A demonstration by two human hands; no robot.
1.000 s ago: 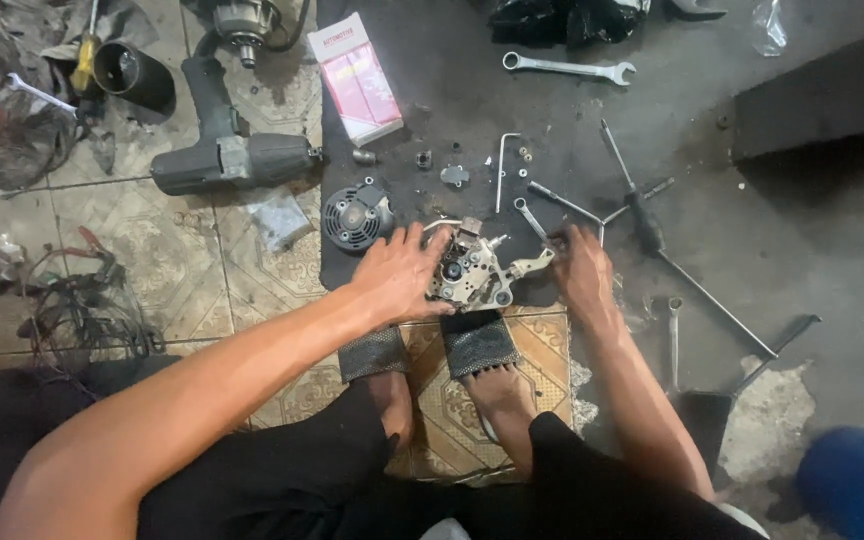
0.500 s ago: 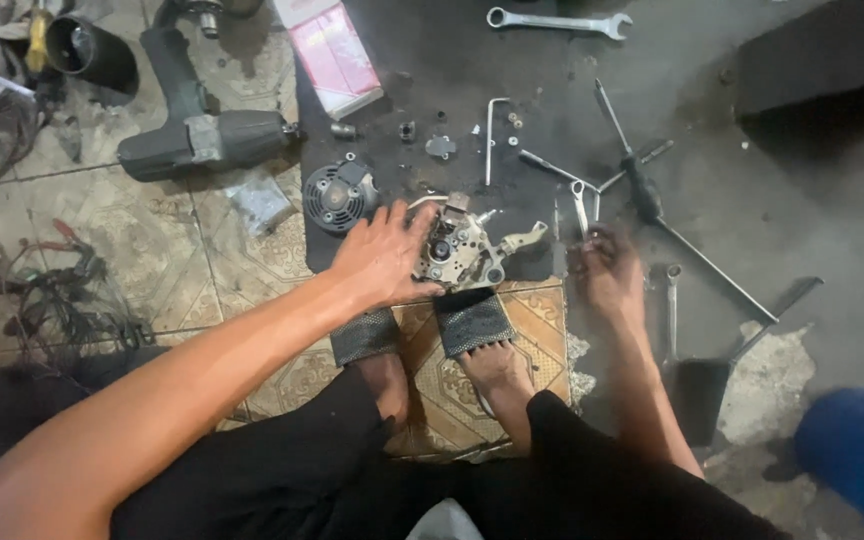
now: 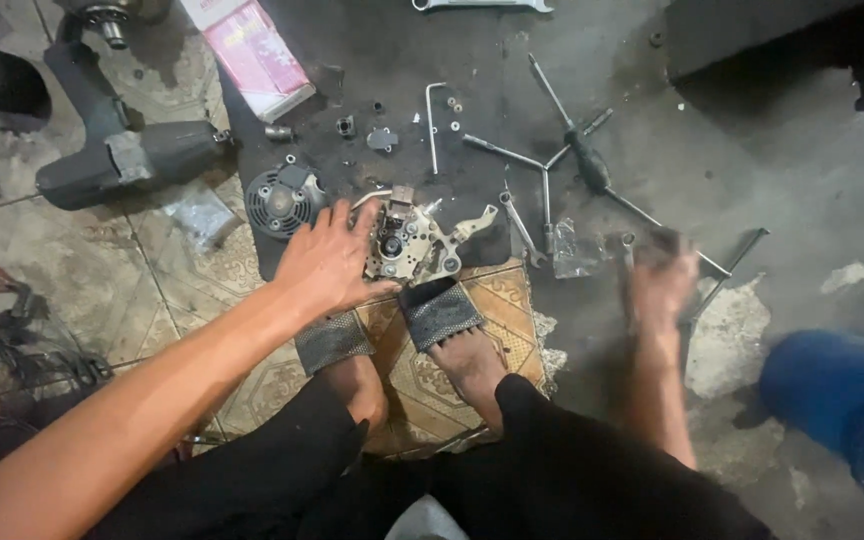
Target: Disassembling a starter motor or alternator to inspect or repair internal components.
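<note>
Here, a grey metal engine part [image 3: 414, 243] lies on the near edge of a dark mat [image 3: 472, 80], just beyond the toes of the person's two sandalled feet. The left hand [image 3: 327, 262] rests on its left side, fingers spread and laid flat against the casting, steadying rather than clasping it. Just left of that hand sits a round finned cover [image 3: 280, 198], also on the mat. The right hand [image 3: 660, 283] is well off to the right, over the bare concrete floor, blurred by motion; whether it is open or closed cannot be told. Beside it lie a small spanner [image 3: 518, 222] and a crumpled clear plastic bag [image 3: 572, 252]. Farther away on the mat are a cross wrench [image 3: 580, 152], a bent hex key [image 3: 432, 120] and a few small loose parts. At far left a dark power tool [image 3: 127, 150] lies on the patterned tiles, with a pink box [image 3: 252, 55] beyond it. A blue container [image 3: 842, 400] stands near right.
</note>
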